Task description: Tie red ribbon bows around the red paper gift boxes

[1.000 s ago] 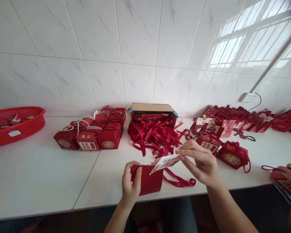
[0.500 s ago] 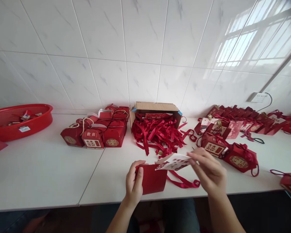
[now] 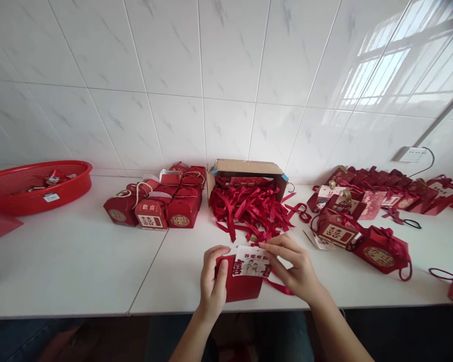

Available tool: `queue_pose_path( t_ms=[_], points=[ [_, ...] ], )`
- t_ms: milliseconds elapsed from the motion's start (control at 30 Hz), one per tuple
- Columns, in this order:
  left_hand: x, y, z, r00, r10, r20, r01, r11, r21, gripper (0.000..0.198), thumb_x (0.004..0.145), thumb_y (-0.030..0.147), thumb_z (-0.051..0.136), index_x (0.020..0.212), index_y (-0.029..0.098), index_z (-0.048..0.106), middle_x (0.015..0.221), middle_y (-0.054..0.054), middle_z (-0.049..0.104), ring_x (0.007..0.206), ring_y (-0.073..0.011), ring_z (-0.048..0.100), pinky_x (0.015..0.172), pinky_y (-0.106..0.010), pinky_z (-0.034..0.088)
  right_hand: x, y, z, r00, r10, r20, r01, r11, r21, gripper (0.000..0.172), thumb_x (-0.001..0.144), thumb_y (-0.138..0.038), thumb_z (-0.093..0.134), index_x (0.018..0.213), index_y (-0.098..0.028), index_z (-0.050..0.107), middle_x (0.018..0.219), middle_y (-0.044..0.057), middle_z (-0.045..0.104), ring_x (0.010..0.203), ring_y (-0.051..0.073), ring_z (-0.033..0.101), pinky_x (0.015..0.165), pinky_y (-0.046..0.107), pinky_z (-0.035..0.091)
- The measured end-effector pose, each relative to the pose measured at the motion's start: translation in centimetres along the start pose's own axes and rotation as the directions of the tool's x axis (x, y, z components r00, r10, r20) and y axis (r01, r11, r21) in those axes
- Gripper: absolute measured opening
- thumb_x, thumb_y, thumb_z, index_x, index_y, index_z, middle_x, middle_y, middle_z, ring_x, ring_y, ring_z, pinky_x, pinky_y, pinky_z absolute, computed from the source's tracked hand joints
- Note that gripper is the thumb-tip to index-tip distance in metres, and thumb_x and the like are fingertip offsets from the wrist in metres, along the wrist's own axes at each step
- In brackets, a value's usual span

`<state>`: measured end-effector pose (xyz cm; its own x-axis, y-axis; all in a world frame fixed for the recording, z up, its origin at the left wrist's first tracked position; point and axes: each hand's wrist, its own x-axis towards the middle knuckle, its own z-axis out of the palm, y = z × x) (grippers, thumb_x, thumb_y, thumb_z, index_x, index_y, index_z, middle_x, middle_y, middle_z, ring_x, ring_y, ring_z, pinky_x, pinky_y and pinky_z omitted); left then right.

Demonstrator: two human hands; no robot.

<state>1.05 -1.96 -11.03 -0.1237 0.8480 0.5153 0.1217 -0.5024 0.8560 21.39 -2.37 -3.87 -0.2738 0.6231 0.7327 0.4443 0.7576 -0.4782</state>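
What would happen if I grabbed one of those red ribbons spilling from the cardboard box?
The red ribbons would probably flop, since they bend and droop freely. One might drag others along, as they lie crisscrossed in front of the cardboard box. Their sheen suggests they could feel slippery.

the red box (image 3: 244,289) looks smooth matt card, the printed tag (image 3: 252,265) paper, the ribbons (image 3: 249,203) satiny cloth, the basin (image 3: 73,188) glossy plastic, the wall tiles (image 3: 230,55) shiny.

The right hand (image 3: 296,270) has tilted the printed card (image 3: 252,262) steeper across the red box (image 3: 243,289).
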Motion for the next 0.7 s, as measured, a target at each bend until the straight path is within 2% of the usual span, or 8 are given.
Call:
queue_pose_path(
  t_ms=[100, 200, 333, 433, 567, 700],
  points=[
    [0.2, 0.6, 0.0, 1.0, 0.001, 0.016, 0.0, 0.999, -0.042, 0.027, 0.095, 0.037, 0.045, 0.105, 0.02, 0.064, 0.129, -0.011, 0.055, 0.124, -0.0246, 0.049, 0.105, -0.04, 0.039, -0.3, 0.5, 2.0, 0.998, 0.038, 0.047, -0.04, 0.998, 0.047, 0.029, 0.088, -0.015, 0.054, 0.111, -0.027, 0.068, 0.094, 0.007, 0.065, 0.087, 0.02, 0.061, 0.074, 0.036, 0.053],
    [0.4, 1.1, 0.2, 0.998, -0.023, 0.059, 0.031, 0.991, -0.127, 0.028, 0.097, 0.036, 0.042, 0.106, 0.019, 0.062, 0.127, -0.012, 0.057, 0.125, -0.0252, 0.049, 0.106, -0.042, 0.039, -0.7, 1.0, 3.5, 0.991, 0.13, 0.022, -0.132, 0.976, 0.173, 0.019, 0.088, -0.021, 0.057, 0.101, -0.023, 0.07, 0.097, 0.009, 0.066, 0.093, 0.021, 0.064, 0.078, 0.035, 0.055],
    [0.4, 0.9, 0.4, 0.997, -0.003, 0.072, 0.01, 0.996, -0.092, 0.02, 0.092, 0.035, 0.051, 0.103, 0.019, 0.058, 0.109, -0.01, 0.064, 0.111, -0.0234, 0.058, 0.096, -0.037, 0.046, -1.0, 1.4, 4.9, 0.983, 0.184, 0.021, -0.182, 0.937, 0.299, 0.013, 0.088, -0.024, 0.059, 0.098, -0.021, 0.067, 0.098, 0.009, 0.07, 0.097, 0.022, 0.065, 0.083, 0.036, 0.054],
    [0.4, 0.6, 0.5, 0.999, 0.0, 0.05, 0.0, 1.0, -0.002, 0.017, 0.091, 0.035, 0.055, 0.097, 0.019, 0.055, 0.097, -0.007, 0.063, 0.097, -0.0203, 0.061, 0.086, -0.032, 0.048, -1.3, 1.4, 5.5, 0.974, 0.227, 0.01, -0.219, 0.926, 0.307, 0.011, 0.088, -0.025, 0.059, 0.096, -0.021, 0.065, 0.09, 0.006, 0.07, 0.085, 0.019, 0.066, 0.075, 0.031, 0.054],
    [0.4, 0.4, 0.6, 0.999, 0.017, 0.051, -0.019, 0.999, 0.038, 0.015, 0.092, 0.035, 0.051, 0.094, 0.019, 0.052, 0.09, -0.005, 0.059, 0.087, -0.0178, 0.059, 0.078, -0.029, 0.048, -1.7, 1.2, 6.0, 0.959, 0.28, -0.048, -0.256, 0.923, 0.286, 0.009, 0.088, -0.027, 0.059, 0.091, -0.02, 0.064, 0.083, 0.005, 0.069, 0.076, 0.017, 0.064, 0.067, 0.029, 0.051],
    [0.4, 0.3, 0.6, 0.997, 0.043, 0.057, -0.046, 0.998, 0.048, 0.015, 0.093, 0.034, 0.049, 0.094, 0.019, 0.05, 0.09, -0.005, 0.058, 0.086, -0.0177, 0.059, 0.078, -0.028, 0.047, -1.6, 0.9, 6.3, 0.96, 0.263, -0.096, -0.226, 0.93, 0.288, 0.008, 0.087, -0.027, 0.059, 0.089, -0.02, 0.064, 0.081, 0.004, 0.069, 0.075, 0.017, 0.064, 0.067, 0.029, 0.051]
  ],
)
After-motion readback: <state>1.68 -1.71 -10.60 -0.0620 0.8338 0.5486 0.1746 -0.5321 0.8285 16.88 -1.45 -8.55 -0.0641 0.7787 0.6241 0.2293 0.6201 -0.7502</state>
